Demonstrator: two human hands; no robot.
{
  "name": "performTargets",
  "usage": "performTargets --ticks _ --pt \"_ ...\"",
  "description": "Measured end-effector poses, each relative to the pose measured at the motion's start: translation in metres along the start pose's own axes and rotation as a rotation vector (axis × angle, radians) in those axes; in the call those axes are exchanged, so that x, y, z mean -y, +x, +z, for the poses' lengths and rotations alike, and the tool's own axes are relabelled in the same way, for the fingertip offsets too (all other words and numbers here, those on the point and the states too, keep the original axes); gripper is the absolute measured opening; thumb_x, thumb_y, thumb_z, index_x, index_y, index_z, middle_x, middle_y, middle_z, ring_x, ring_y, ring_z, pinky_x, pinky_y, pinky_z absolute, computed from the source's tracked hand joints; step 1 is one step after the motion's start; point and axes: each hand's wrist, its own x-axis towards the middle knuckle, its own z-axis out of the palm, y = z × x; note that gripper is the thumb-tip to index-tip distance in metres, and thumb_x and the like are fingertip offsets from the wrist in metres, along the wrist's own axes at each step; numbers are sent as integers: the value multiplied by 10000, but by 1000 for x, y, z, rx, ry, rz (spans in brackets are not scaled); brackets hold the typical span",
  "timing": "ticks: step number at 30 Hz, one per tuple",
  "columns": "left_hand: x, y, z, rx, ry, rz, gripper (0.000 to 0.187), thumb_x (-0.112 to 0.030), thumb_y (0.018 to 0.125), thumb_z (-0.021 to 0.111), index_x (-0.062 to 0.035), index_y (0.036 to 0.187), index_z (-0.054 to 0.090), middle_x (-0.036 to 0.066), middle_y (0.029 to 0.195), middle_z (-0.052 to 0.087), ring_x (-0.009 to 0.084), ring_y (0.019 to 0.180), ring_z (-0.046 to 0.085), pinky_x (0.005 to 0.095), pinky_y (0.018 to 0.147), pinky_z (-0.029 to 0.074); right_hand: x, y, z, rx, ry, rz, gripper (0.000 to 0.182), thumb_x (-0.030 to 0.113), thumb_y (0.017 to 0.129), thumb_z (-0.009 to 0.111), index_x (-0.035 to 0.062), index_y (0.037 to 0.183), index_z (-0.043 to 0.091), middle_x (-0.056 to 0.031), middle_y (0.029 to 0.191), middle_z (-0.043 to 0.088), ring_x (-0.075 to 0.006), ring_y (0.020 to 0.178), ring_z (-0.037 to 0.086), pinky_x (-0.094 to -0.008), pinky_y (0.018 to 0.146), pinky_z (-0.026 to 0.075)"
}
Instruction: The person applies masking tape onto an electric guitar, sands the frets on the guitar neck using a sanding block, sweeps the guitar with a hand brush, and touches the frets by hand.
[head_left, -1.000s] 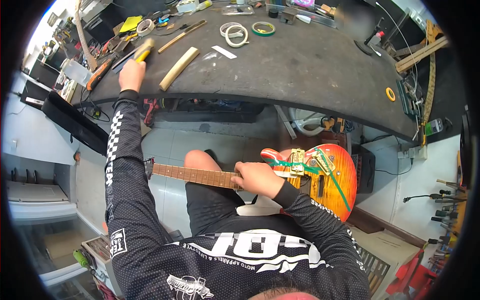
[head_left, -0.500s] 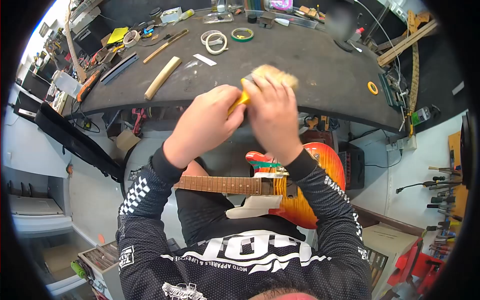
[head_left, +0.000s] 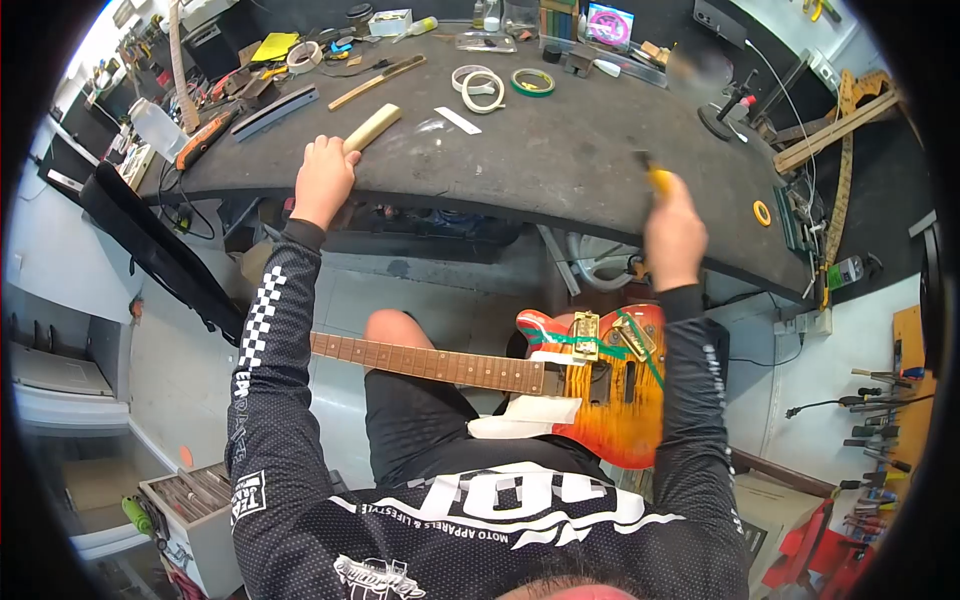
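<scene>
Guitar (head_left: 605, 430) lies this side of the worktop (head_left: 560, 150). Left hand (head_left: 324, 180): fingers clasp wooden block (head_left: 376, 127) by worktop's near edge. Right hand (head_left: 676, 235): fingers round yellow-handled tool (head_left: 660, 181), farther right along it. Loose grip could drop tool, denting guitar.

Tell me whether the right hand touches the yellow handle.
Touching. The head view shows the right hand closed around the yellow handle, its end protruding.

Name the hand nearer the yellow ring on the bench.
Right. The right hand is just left of the yellow ring; the left hand is much farther left, on the wooden block.
</scene>
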Motion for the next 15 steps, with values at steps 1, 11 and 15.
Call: performTargets --ticks 1,11,15 --pt "13 3 7 -36 8 10 329 -345 1092 733 -24 1160 712 183 1176 688 418 1146 674 546 967 605 38 -6 19 -78 -28 -118 232 115 1054 669 71 1269 743 -131 1078 751 -374 926 775 -532 785 627" --pt "147 21 -16 -216 -223 -234 413 -217 1018 803 4 1362 748 242 1273 756 423 1238 718 510 1092 559 360 -53 21 123 1151 -301 301 150 1090 693 73 1381 706 -229 1197 805 -449 1019 797 -530 871 651" --pt "139 -72 -81 -379 -242 -248 347 -176 1055 760 -19 1361 717 165 1302 724 367 1277 663 492 1131 509 238 -10 -4 -25 814 -206 276 146 1121 671 104 1383 748 -188 1209 828 -422 1049 806 -489 883 651"
